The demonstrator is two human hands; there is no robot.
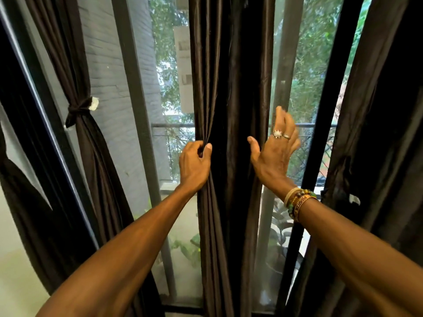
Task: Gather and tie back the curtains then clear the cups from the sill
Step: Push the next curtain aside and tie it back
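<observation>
Progress partial: dark brown satin curtain [91, 143] at left already knotted back, matching middle curtain [229, 88] pinched at its left edge by left hand [194, 163], right hand [272, 154] open-fingered at its right edge, dark right curtain [377, 110] loose, cups unseen.

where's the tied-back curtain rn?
Head view, far left: the tied curtain hangs left of the middle curtain, which the left hand grips.

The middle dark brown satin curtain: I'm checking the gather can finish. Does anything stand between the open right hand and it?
Nothing visible does. The right hand is open at the right edge of the middle dark brown satin curtain, thumb over its folds; the left hand grips its left edge.
</observation>
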